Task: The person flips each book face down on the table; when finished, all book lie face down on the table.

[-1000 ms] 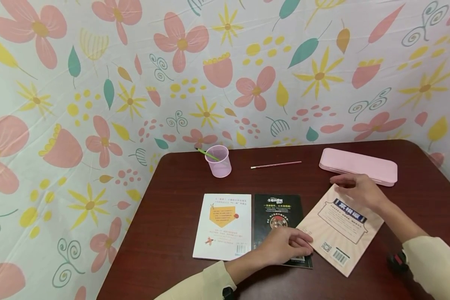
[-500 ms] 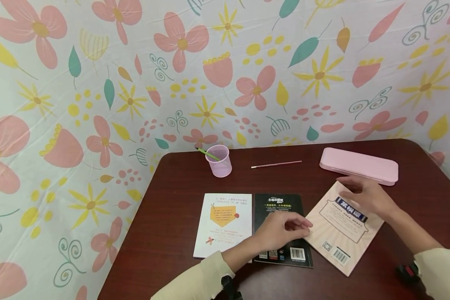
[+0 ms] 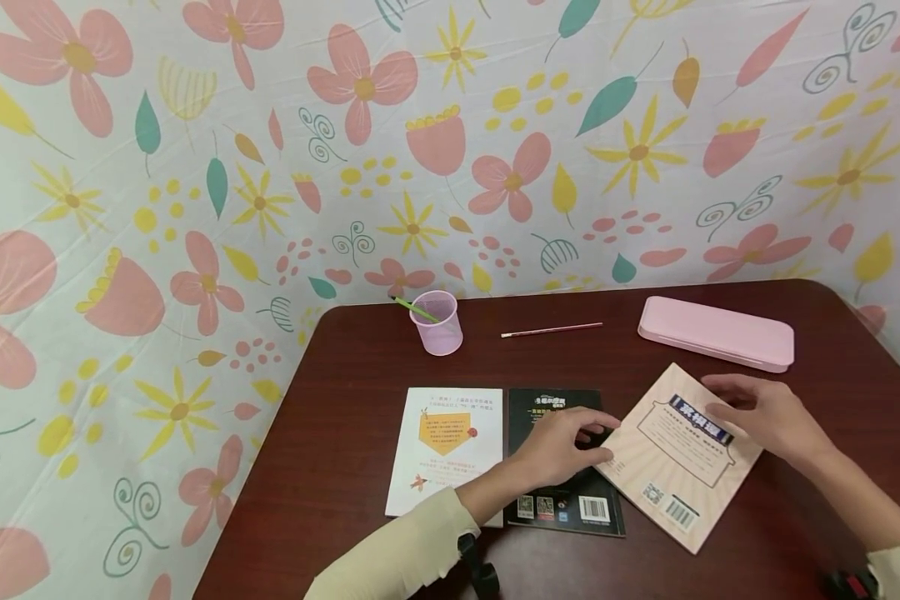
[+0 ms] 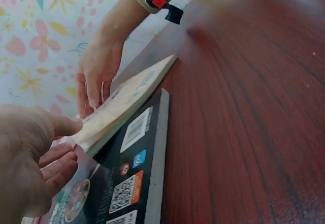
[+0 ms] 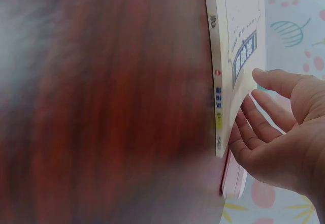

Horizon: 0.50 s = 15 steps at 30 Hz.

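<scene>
A cream book [image 3: 667,462] lies slanted on the table, back cover up, its left corner beside a black book [image 3: 528,492]. My left hand [image 3: 558,450] hovers over the black book, thumb and fingers apart, fingertips right at the cream book's left edge. At that book's upper right edge is my right hand [image 3: 776,417]. Its thumb reaches over the cover while the other fingers extend along the edge, as the right wrist view shows; the spine faces that camera. A white book [image 3: 442,475] with an orange panel lies left of the black one.
Behind the books stand a lilac mesh cup [image 3: 441,337] holding a green pencil [image 3: 416,310], a thin paintbrush [image 3: 551,330] and a pink pencil case [image 3: 716,332]. A floral cloth [image 3: 510,167] hangs along the table's back edge.
My right hand has slid from the cream book's top corner down along its right edge. My left hand has moved up from the black book's lower part. The cream book stays nearly in place.
</scene>
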Available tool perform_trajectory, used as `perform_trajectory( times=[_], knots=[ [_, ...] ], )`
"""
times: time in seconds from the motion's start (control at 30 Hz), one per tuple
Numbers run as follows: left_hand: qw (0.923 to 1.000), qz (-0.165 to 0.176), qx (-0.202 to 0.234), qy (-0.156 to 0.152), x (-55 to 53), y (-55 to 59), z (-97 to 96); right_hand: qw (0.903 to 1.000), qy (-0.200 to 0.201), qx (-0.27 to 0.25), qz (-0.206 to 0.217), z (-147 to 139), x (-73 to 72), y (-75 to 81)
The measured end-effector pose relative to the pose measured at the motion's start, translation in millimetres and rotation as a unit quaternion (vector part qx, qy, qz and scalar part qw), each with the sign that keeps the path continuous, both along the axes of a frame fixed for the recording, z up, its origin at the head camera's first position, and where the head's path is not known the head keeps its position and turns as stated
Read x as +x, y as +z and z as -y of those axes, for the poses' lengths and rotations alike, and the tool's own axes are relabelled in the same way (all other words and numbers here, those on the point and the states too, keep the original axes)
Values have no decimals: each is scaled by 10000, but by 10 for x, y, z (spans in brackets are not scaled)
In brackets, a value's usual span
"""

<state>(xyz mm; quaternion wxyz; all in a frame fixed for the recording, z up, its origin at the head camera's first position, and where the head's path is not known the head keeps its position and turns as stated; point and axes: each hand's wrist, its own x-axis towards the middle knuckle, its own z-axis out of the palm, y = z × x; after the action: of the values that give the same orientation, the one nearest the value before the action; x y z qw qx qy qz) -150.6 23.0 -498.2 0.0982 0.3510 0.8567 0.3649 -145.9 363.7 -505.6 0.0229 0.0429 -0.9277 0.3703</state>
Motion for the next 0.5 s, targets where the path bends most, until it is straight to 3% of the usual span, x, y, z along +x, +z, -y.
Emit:
perform_trajectory(
  times=[0.3, 0.5],
  knots=[
    [9976, -512, -405, -216, -34, -100, -64, 9991, -305, 275, 136, -141, 204, 21],
    [9968, -638, -443, -193, -42, -125, -89, 9975, -610, 310, 165, -217, 323, 18]
  ],
)
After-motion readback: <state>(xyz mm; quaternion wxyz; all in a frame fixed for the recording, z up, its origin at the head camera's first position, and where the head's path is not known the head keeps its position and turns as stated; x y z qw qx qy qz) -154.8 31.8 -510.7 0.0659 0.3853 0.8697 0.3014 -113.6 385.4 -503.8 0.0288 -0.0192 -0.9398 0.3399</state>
